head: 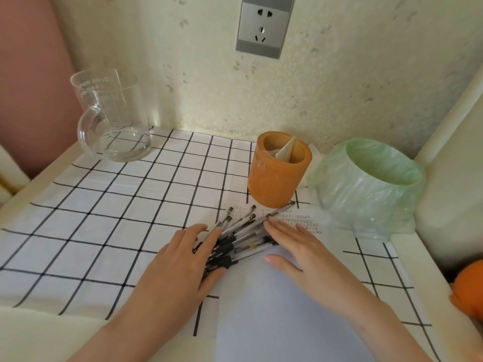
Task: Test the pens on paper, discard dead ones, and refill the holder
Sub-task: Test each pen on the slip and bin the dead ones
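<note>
Several clear pens with black grips (240, 237) lie fanned out in a heap on the checked cloth, partly on a white sheet of paper (277, 312). My left hand (183, 259) lies flat on the left side of the heap, fingers straight over the black grips. On the heap's right edge rests my right hand (298, 248), fingers straight, thumb spread on the paper. An orange pen holder (278, 171) stands behind the pens with a folded paper inside. A small bin lined with a green bag (371, 184) stands to its right.
A clear glass jug (112, 116) stands at the back left of the checked tablecloth (104, 215). A wall with a socket (264, 26) closes the back. A printed sheet (303, 218) lies under the pens. An orange object (470, 288) sits at the right edge.
</note>
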A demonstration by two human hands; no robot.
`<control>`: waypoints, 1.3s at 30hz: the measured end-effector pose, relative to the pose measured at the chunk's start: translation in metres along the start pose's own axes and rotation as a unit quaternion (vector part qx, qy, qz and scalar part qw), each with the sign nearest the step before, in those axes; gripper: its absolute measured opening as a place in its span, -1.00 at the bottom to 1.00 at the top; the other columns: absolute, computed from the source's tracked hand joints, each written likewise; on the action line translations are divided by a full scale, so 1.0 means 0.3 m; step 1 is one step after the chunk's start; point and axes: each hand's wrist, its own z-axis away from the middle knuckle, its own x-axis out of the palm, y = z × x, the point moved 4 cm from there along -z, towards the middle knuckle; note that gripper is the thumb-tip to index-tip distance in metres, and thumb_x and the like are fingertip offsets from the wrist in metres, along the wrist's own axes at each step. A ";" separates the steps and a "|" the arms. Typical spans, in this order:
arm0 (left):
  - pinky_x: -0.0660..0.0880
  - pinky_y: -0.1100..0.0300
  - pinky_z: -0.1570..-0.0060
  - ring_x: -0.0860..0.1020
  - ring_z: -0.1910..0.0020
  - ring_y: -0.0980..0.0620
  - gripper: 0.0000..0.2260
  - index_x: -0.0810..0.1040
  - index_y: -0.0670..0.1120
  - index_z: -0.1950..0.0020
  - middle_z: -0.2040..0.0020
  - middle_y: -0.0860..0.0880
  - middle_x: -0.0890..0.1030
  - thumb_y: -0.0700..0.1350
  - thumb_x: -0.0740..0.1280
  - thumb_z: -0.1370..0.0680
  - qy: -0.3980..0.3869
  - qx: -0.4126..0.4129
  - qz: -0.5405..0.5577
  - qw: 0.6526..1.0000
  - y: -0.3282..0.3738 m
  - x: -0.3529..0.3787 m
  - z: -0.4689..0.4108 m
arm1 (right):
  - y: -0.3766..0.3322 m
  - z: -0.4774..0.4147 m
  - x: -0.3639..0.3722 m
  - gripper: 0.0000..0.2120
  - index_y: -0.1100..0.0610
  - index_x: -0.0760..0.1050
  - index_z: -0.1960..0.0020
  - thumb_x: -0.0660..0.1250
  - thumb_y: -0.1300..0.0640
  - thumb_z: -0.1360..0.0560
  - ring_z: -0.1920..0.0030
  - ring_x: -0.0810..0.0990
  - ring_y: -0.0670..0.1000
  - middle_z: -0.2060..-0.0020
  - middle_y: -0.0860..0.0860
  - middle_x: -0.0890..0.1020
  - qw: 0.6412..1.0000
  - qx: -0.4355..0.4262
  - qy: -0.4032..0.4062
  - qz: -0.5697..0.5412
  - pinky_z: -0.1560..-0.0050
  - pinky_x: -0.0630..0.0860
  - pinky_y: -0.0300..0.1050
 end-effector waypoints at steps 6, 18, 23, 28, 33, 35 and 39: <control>0.18 -0.01 -0.39 0.02 -0.50 0.00 -0.26 -0.05 0.07 -0.52 -0.54 -0.02 0.03 0.42 -0.06 -0.44 -0.063 0.066 0.010 0.996 0.008 0.017 0.001 | -0.079 -0.059 0.063 -0.44 -0.07 0.04 -0.53 0.00 -0.19 -0.56 -0.47 -0.21 -0.30 -0.52 -0.19 -0.05 0.998 -0.052 -0.011 -0.012 -0.38 -0.34 -0.41; 0.38 -0.28 -0.20 0.25 -0.43 -0.14 -0.48 0.23 0.13 -0.45 -0.47 -0.02 0.27 0.27 -0.14 -0.57 -0.095 0.088 -0.051 0.990 0.015 0.060 0.014 | 0.016 -0.136 -0.009 -0.56 0.16 0.48 -0.31 0.27 0.45 -0.49 -0.28 0.47 0.12 -0.21 0.07 0.57 0.989 -0.037 0.128 0.064 -0.32 0.25 -0.15; 0.24 -0.23 -0.29 0.19 -0.44 -0.12 -0.51 0.22 0.17 -0.45 -0.48 -0.01 0.27 0.22 -0.21 -0.58 -0.077 0.027 -0.048 0.996 -0.005 0.061 0.022 | 0.016 -0.150 -0.029 -0.83 0.16 0.64 -0.02 0.40 0.28 -0.44 0.01 0.43 0.04 0.14 -0.04 0.62 0.982 -0.033 0.166 0.081 -0.05 0.31 -0.15; 0.18 -0.13 -0.26 0.30 -0.41 -0.16 -0.48 0.25 0.09 -0.44 -0.43 -0.02 0.34 0.22 -0.21 -0.59 -0.066 -0.011 -0.050 0.997 -0.032 0.067 0.024 | 0.047 -0.124 -0.049 -0.88 0.12 0.60 -0.01 0.36 0.13 -0.49 0.02 0.30 -0.05 0.13 -0.12 0.57 0.987 -0.006 0.143 0.068 0.01 0.22 -0.19; 0.42 -0.24 -0.18 0.41 -0.31 -0.24 -0.38 0.45 -0.02 -0.34 -0.34 -0.11 0.47 0.20 -0.24 -0.59 -0.070 -0.075 -0.042 0.994 -0.064 0.050 0.018 | 0.100 -0.057 -0.103 -0.97 0.11 0.54 0.07 0.32 0.19 -0.52 0.13 0.50 -0.05 0.18 -0.09 0.57 0.982 0.063 0.176 -0.024 0.15 0.38 -0.29; 0.38 -0.32 -0.17 0.37 -0.34 -0.27 -0.41 0.47 -0.03 -0.32 -0.33 -0.16 0.47 0.21 -0.18 -0.58 -0.061 -0.078 -0.040 0.994 -0.058 0.054 0.017 | 0.104 -0.040 -0.111 -0.96 0.07 0.53 0.08 0.34 0.18 -0.51 0.20 0.51 -0.15 0.20 -0.10 0.58 0.979 0.064 0.181 -0.069 0.18 0.39 -0.33; 0.22 -0.32 -0.27 0.18 -0.44 -0.25 -0.58 0.50 0.02 -0.13 -0.37 -0.12 0.42 0.22 0.11 -0.43 -0.008 -0.027 -0.008 1.000 -0.018 0.036 -0.006 | 0.075 -0.042 -0.049 -0.86 0.00 0.49 -0.01 0.35 0.00 -0.49 0.11 0.45 -0.23 0.10 -0.18 0.46 0.990 0.050 0.120 -0.053 0.12 0.35 -0.38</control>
